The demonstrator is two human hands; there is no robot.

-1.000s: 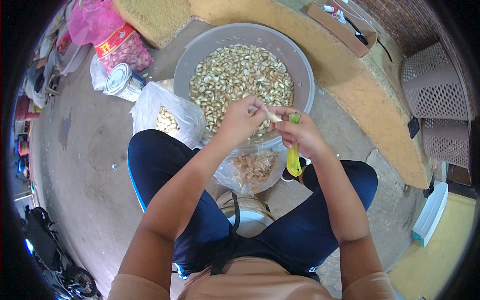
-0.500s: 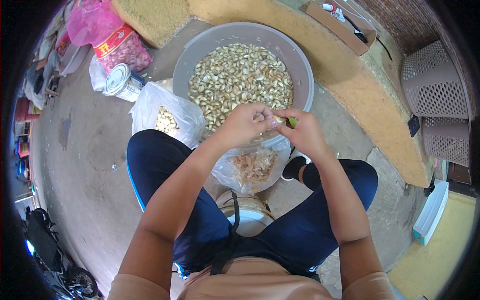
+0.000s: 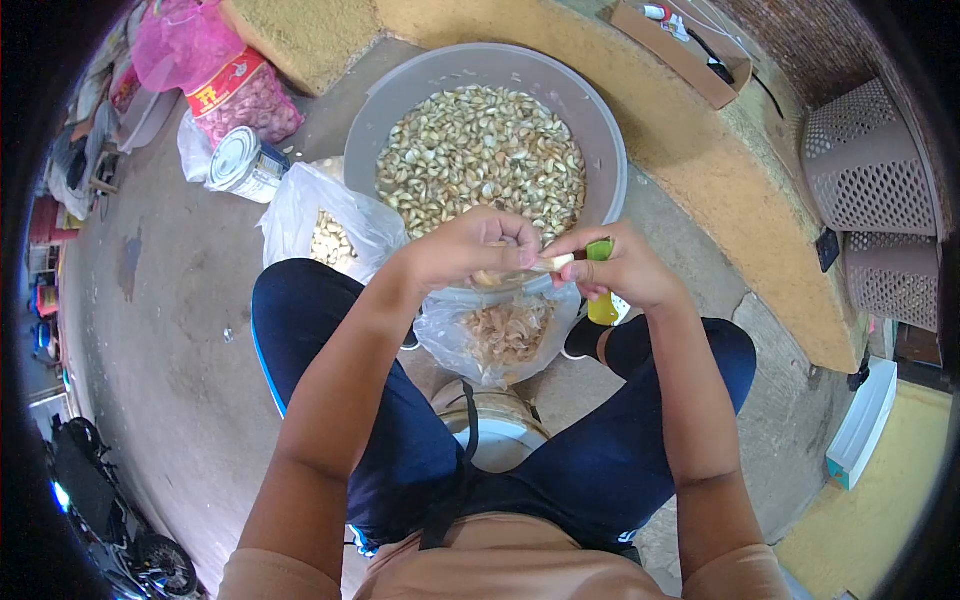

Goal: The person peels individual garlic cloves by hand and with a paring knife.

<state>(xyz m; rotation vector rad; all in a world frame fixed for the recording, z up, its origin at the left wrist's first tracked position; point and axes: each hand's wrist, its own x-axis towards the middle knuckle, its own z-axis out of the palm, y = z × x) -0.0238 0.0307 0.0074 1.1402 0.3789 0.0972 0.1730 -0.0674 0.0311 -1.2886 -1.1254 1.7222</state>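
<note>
My left hand (image 3: 485,247) is closed, its thumb and fingertips pinching a pale garlic clove (image 3: 560,263); something pale also shows under its curled fingers. My right hand (image 3: 632,268) is wrapped round what looks like a small knife with a green handle (image 3: 602,309), the blade not clearly visible. Its fingertips touch the clove's right end. Beyond both hands stands a wide grey tub (image 3: 612,165) with many unpeeled garlic cloves (image 3: 480,150). Below the hands, a clear plastic bag (image 3: 445,335) holds brown papery skins (image 3: 508,332).
Peeled cloves (image 3: 332,240) fill a white plastic bag (image 3: 370,222) left of the tub. Nearby are a paint can (image 3: 248,168) and a pink net sack (image 3: 250,100) of garlic. A cardboard box (image 3: 690,60) rests on the yellow ledge (image 3: 700,165); perforated crates (image 3: 870,165) stand at right.
The hands have drawn slightly apart, my left hand shifting a little left. The clove's white end and more of the green handle now show. The tub and bags stay in place.
</note>
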